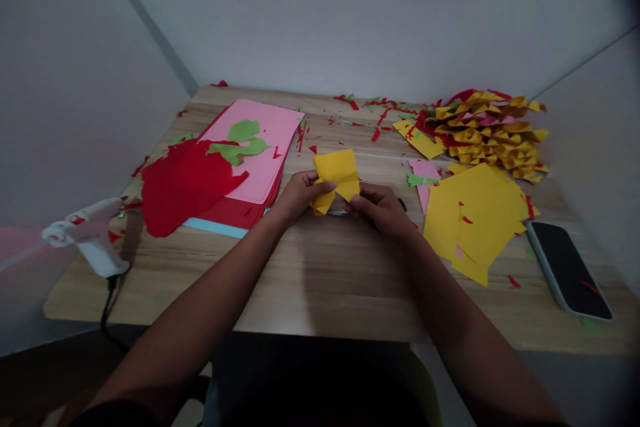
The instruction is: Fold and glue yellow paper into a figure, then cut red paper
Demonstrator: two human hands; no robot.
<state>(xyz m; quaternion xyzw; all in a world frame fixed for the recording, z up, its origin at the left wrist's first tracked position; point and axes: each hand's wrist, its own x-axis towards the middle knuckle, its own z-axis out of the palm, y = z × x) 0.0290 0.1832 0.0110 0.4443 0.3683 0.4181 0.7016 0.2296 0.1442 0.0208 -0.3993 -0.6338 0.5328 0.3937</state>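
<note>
Between my two hands, over the middle of the wooden table (pixel 280 293), is a small yellow piece of paper (pixel 337 170) with a fold and a notch at its lower edge. My left hand (pixel 303 193) pinches its left side, thumb on top. The lower right corner is pinched by my right hand (pixel 383 205). Partly hidden under the paper and right hand lies something with a shiny strip and a dark loop (pixel 403 205), perhaps scissors. Larger yellow sheets (pixel 450 213) lie to the right of my right hand.
Pink sheets (pixel 250 173) lie left, topped by a red paper cut-out (pixel 185 183) and green scraps (pixel 245 140). A glue gun (pixel 95 240) stands at the left edge. Folded yellow paper pieces (pixel 500 133) are heaped at the back right. A phone (pixel 570 270) lies at the right.
</note>
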